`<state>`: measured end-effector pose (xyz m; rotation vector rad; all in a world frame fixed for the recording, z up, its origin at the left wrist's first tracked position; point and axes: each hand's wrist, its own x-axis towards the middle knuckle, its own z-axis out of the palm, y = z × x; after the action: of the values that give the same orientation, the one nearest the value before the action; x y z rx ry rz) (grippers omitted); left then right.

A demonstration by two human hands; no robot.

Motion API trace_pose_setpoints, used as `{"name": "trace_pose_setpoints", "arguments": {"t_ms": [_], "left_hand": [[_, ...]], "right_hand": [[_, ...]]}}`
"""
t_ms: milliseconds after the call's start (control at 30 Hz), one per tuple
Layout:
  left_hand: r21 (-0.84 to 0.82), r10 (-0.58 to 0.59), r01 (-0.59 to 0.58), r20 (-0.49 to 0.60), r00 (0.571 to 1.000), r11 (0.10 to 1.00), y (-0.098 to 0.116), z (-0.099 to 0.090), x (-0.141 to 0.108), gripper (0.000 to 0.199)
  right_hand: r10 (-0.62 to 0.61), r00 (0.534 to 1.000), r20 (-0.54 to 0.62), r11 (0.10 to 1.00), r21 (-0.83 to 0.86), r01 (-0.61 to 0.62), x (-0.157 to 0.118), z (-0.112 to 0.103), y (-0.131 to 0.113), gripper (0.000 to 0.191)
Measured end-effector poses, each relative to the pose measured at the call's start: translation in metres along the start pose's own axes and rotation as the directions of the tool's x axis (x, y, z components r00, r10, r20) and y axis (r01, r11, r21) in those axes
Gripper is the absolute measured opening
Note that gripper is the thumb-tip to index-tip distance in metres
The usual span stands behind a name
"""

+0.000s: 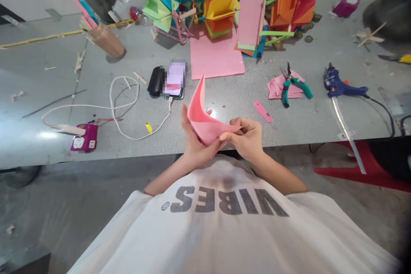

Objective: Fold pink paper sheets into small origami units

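A sheet of pink paper (208, 130), bent into a pointed, open-topped shape, is held up at the table's front edge. My left hand (194, 143) cups it from the left and below, the thumb lying along its near side. At the right, my right hand (246, 138) pinches one corner between thumb and fingers. Some fingertips are hidden behind the paper. A stack of flat pink sheets (216, 58) lies just beyond, and a small pink cutter (263, 111) rests to the right of my hands.
Teal pliers (293, 86) lie on small pink pieces (276, 87). Right of them is a blue glue gun (343, 83) with a glue stick. A phone (175, 78) on a white cable (111, 98) sits left. Folded paper models (221, 8) stand at the back, beside a pencil cup (107, 42).
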<state>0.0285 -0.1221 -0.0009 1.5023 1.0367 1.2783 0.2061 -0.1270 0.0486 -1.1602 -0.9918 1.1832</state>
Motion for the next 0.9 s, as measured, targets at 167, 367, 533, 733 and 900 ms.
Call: {"name": "trace_pose_setpoints", "arguments": {"t_ms": [167, 367, 533, 733, 900], "left_hand": [[-0.135, -0.103, 0.073, -0.228, 0.968, 0.988, 0.002, -0.018, 0.007, 0.123], [-0.299, -0.209, 0.206, 0.022, 0.978, 0.932, -0.020, -0.042, 0.017, 0.118], [-0.123, 0.123, -0.091, 0.277, 0.953, 0.988, -0.011, -0.050, 0.039, 0.115], [0.034, 0.211, -0.224, 0.231, 0.950, 0.974, -0.017, -0.061, 0.121, 0.107], [-0.003, -0.011, 0.011, 0.036, 0.999, 1.000, -0.040, -0.063, 0.157, 0.086]], "right_hand": [[-0.073, 0.995, -0.066, 0.994, -0.083, 0.068, 0.003, -0.022, 0.004, 0.070], [0.194, 0.970, 0.147, 0.965, -0.207, -0.162, 0.009, -0.061, 0.004, 0.052], [0.235, 0.916, 0.326, 0.942, -0.309, -0.131, 0.042, -0.064, -0.029, 0.053], [0.046, 0.966, 0.256, 0.953, -0.300, 0.034, 0.121, -0.063, -0.048, 0.034], [-0.092, 0.976, 0.196, 0.969, -0.207, 0.133, 0.175, -0.077, -0.015, 0.057]]}}
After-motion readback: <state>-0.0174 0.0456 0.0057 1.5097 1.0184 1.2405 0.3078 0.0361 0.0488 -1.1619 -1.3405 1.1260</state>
